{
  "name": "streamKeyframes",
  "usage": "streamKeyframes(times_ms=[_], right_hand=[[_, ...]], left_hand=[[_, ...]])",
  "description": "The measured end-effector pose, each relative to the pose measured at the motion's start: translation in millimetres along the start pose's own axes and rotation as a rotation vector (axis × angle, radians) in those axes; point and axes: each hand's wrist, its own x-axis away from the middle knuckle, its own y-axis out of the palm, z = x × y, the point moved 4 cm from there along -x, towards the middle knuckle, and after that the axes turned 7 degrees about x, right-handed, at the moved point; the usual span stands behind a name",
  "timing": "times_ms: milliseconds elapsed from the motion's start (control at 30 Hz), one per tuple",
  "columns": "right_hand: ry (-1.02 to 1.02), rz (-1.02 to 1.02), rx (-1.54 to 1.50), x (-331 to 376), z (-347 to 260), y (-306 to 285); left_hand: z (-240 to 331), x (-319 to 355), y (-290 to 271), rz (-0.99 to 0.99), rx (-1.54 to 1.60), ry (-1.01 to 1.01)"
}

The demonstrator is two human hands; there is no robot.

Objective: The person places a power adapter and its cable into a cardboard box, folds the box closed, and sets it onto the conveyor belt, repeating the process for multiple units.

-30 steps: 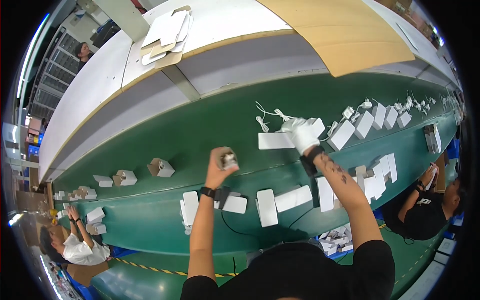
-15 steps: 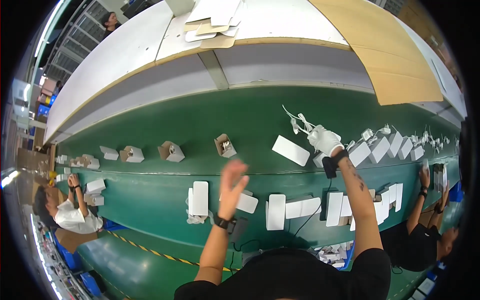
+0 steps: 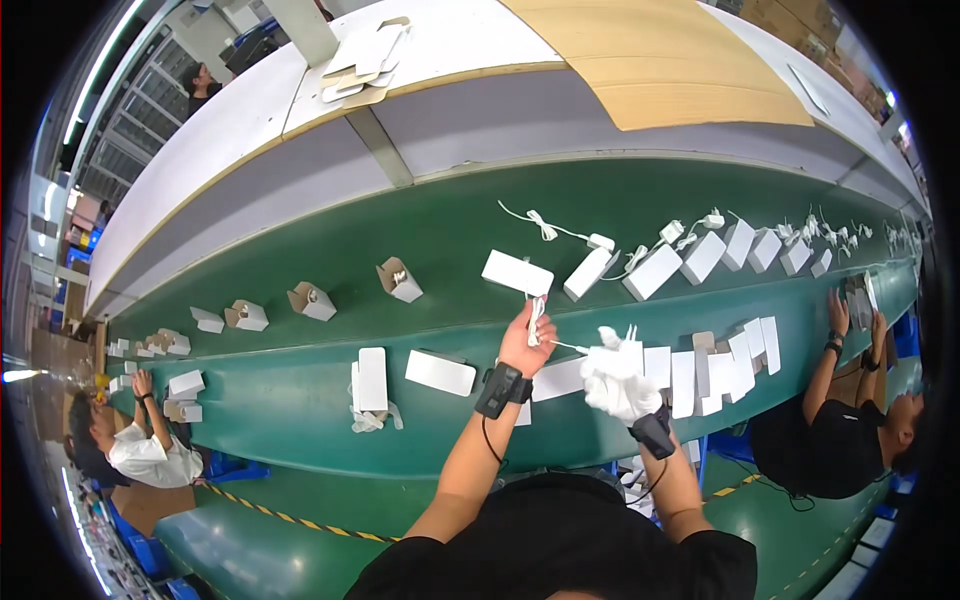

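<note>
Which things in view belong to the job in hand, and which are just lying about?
In the job:
coiled cable, in the left hand
plug, in the gloved right hand
nearest open box, something white inside
white box, just beyond the left hand

Seemingly just lying about:
brown cardboard sheet, on the shelf
flattened cartons, also there

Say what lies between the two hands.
In the head view, a white cable runs from the left hand to the gloved right hand; a white box lies below.
</note>
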Motion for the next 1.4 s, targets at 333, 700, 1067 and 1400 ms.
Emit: streamKeyframes(times_ms=[333, 700, 1067, 1400], right_hand=[[-0.615, 0.058, 0.705, -3.9, -17.5, 1.6], [-0.590, 0.267, 0.757, -78.7, 23.5, -55.7], [-0.045, -0.226, 0.139, -49.0, 21.3, -55.6], [-0.031, -0.334, 0.650, -80.2, -10.2, -25.1]], left_hand=[[-71.2, 0.7, 93.6, 0.595, -1.075, 0.583], [-7.8, -4.8, 82.1, 0.398, -2.036, 0.607], [189.9, -8.3, 10.7, 0.596, -2.273, -0.518], [70.3, 10.1, 81.4, 0.422, -1.725, -0.552]])
